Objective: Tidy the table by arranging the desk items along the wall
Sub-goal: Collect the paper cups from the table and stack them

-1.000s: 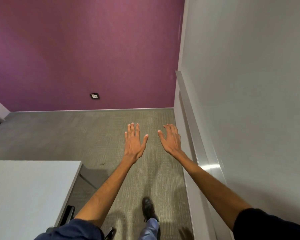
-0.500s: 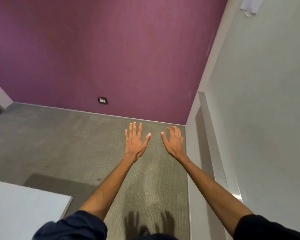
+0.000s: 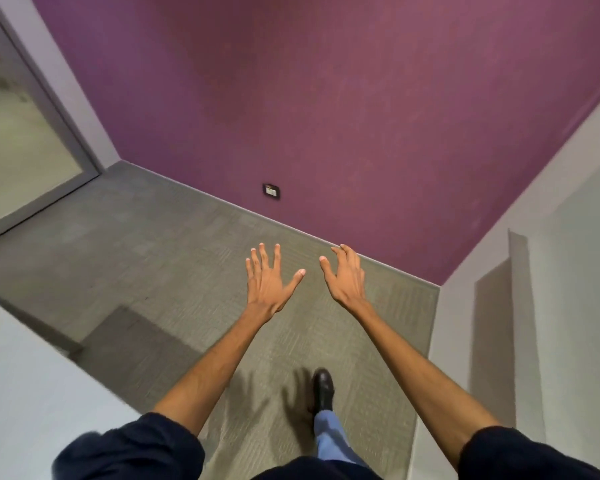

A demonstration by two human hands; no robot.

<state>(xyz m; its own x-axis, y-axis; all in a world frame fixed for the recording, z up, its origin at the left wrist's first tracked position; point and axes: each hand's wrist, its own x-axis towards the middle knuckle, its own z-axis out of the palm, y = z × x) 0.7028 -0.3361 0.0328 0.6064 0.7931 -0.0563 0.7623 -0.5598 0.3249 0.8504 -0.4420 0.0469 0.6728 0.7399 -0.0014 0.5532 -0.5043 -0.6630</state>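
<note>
My left hand [image 3: 269, 280] and my right hand [image 3: 347, 277] are stretched out in front of me over grey carpet, palms down, fingers spread, holding nothing. The right fingers curl slightly. A corner of the white table [image 3: 21, 386] shows at the lower left, blurred, with no desk items visible on the part in view. No desk items appear anywhere in the view.
A purple wall [image 3: 326, 98] with a small outlet plate [image 3: 271, 191] stands ahead. A white wall with a ledge [image 3: 518, 306] runs along the right. A glass door [image 3: 18, 143] is at the far left. My black shoe [image 3: 323, 388] steps on the carpet [image 3: 153, 254].
The view has swung left and tilted, bringing the glass door into sight and more of the table. My foot has stepped forward. Both hands stay open and spread.
</note>
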